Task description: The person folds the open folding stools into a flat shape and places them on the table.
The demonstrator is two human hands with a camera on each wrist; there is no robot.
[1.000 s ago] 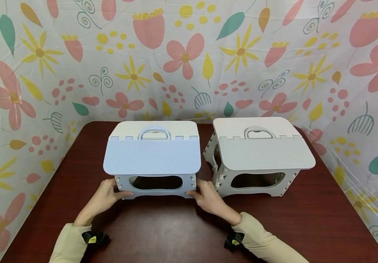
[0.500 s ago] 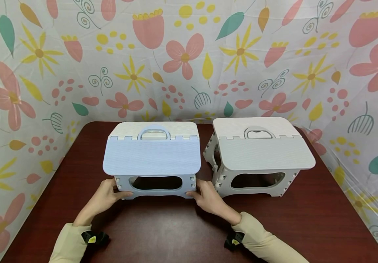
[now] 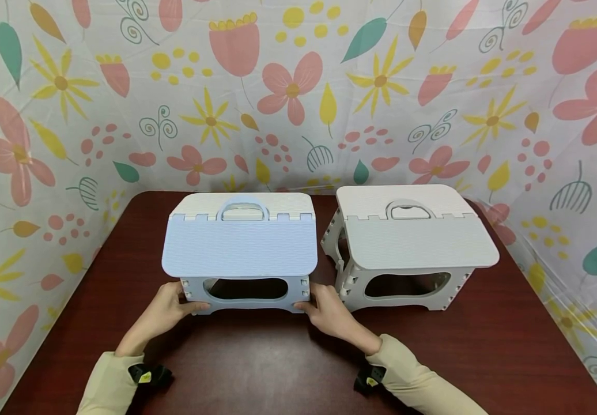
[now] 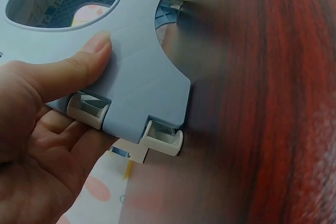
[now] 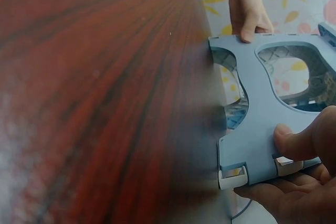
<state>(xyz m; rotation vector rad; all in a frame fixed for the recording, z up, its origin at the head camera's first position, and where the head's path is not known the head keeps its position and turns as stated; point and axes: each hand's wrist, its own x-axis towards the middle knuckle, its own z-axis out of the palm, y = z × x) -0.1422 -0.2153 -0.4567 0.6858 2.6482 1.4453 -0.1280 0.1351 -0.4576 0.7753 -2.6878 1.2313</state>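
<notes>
A blue and white folding step stool point(image 3: 241, 248) stands unfolded on the table, its carry handle showing in the middle of the top. My left hand point(image 3: 166, 308) grips the left edge of its front leg panel, low down. In the left wrist view the thumb point(image 4: 86, 61) lies on the panel's blue face while the other fingers wrap behind the edge. On the opposite edge my right hand point(image 3: 329, 311) holds the same panel, thumb in front and fingers behind, beside the white hinge pieces point(image 5: 233, 178).
A second folding stool point(image 3: 418, 242), pale grey and white, stands unfolded just right of the blue one, close to my right hand. Both rest on a dark red-brown table point(image 3: 257, 357). A flower-printed curtain point(image 3: 298, 86) hangs behind and along the sides.
</notes>
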